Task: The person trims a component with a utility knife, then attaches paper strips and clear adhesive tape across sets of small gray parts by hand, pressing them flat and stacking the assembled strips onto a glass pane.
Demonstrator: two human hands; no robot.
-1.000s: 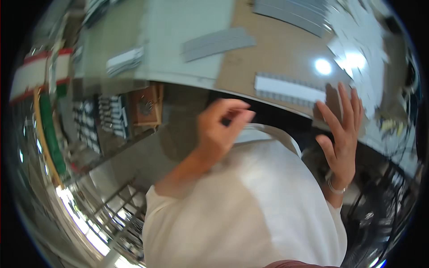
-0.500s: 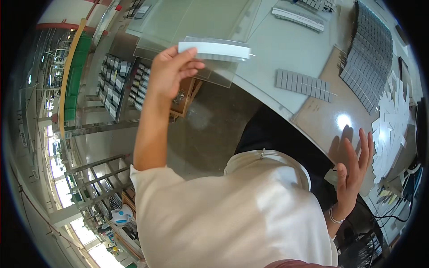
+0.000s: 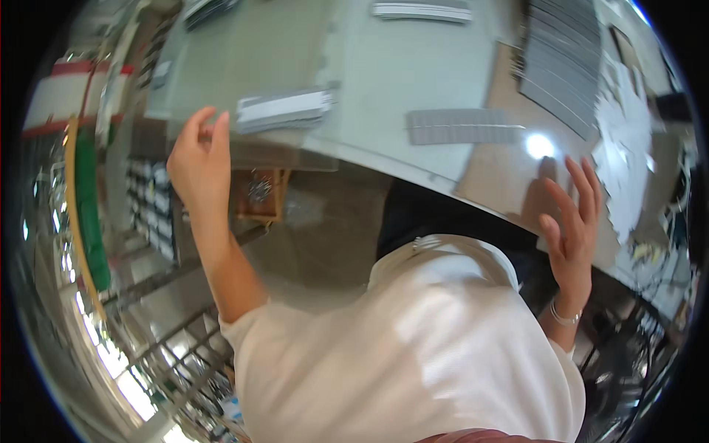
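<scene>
My left hand (image 3: pixel 198 155) is over the left end of the table, holding nothing, with thumb and fingers apart. Just right of its fingertips, a white-topped stack of grey segmented strips (image 3: pixel 284 109) lies on the glass sheets (image 3: pixel 258 63), somewhat blurred. On the right, my right hand (image 3: pixel 574 229) is raised with its fingers spread and nothing in it. Nearest to it is the brown board (image 3: pixel 502 159), where a bright light spot reflects. A flat row of grey segments (image 3: pixel 464 126) with a thin wire along it lies between the two hands, partly over the board's edge.
Another strip stack (image 3: pixel 421 10) sits at the far edge. A large sheet of joined grey strips (image 3: pixel 563 63) covers the back right, beside a pile of white strips (image 3: pixel 624 148). A wooden box (image 3: pixel 260 196) stands below the table's left side; black racks (image 3: pixel 151 203) are farther left.
My left hand has let go of the strip stack, which now lies on the glass, and has drawn away to the left. My right hand stays spread. The whole view has shifted.
</scene>
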